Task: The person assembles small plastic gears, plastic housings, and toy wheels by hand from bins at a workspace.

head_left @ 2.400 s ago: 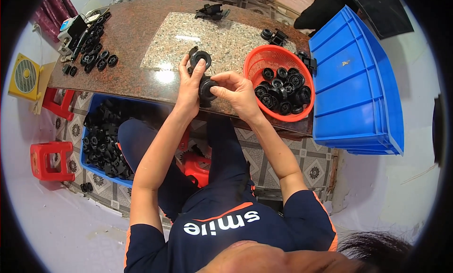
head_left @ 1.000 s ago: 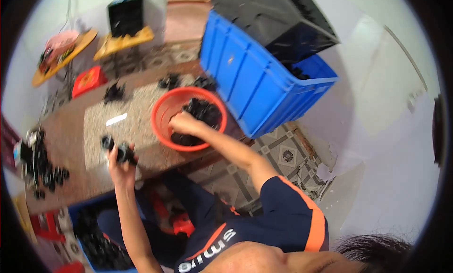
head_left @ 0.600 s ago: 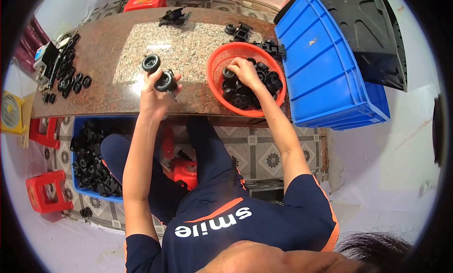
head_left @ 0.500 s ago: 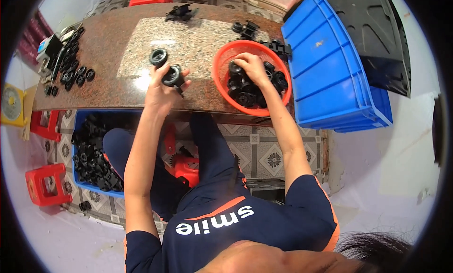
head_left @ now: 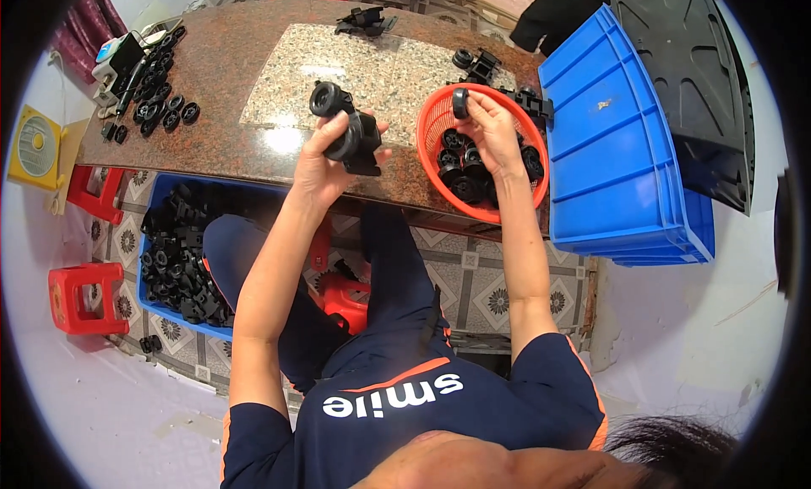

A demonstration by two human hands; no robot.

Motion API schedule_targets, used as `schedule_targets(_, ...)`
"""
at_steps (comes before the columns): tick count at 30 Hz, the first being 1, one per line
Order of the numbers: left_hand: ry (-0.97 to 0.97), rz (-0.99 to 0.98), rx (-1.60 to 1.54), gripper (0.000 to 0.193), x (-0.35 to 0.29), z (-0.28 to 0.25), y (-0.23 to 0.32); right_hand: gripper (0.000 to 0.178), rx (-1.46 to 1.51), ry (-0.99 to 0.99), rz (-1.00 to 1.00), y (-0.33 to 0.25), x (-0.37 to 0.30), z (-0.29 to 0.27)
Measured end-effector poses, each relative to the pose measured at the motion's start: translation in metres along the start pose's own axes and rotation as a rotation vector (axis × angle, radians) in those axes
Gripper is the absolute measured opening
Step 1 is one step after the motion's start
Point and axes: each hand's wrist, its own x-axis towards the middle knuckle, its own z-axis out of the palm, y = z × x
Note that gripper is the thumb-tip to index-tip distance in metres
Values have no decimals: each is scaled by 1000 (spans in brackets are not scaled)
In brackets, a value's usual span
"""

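My left hand (head_left: 314,170) is closed around a black plastic wheeled chassis (head_left: 365,141), held above the near part of the table. One wheel (head_left: 329,99) on it points up and away from me; a second sits by my thumb. Above the red basket (head_left: 432,127), my right hand (head_left: 497,136) pinches a single black wheel (head_left: 460,103) between thumb and fingertips. Several loose black wheels (head_left: 465,187) lie in the basket, partly hidden by my right hand and wrist.
Black wheels (head_left: 152,105) lie at the table's left. Chassis parts (head_left: 363,20) stand at the far edge, with more (head_left: 481,65) behind the basket. A blue crate (head_left: 608,151) rises at the right. Below the table is a blue bin (head_left: 182,324) of black parts, beside a red stool (head_left: 84,278).
My right hand has come up out of the basket's wheels with one wheel in its fingers. The chassis in my left hand has turned. The whole view has shifted slightly.
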Motion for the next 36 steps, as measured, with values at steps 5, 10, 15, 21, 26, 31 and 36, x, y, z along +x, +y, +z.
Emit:
schedule_targets(5,-30,5,144,56,0,-13,-12,25,420,-207,175,5,-30,73)
schedule_targets(10,35,119,474,45,6,-7,-17,25,96,-27,-110,11,-49,95)
schedule_targets(15,173,128,498,52,8,-16,-14,21,-454,-240,-310,16,-71,110)
schedule_targets(21,324,32,510,49,1,-1,-12,25,7,14,-193,8,-55,90)
schedule_targets(26,316,-7,493,46,2,-3,-13,27,-11,-61,-221,12,-54,94)
schedule_targets(31,296,21,558,45,2,2,-15,25,-195,-54,-278,13,-51,96)
schedule_targets(36,234,-49,678,51,1,-9,-12,25,-592,-23,-426,5,-55,104)
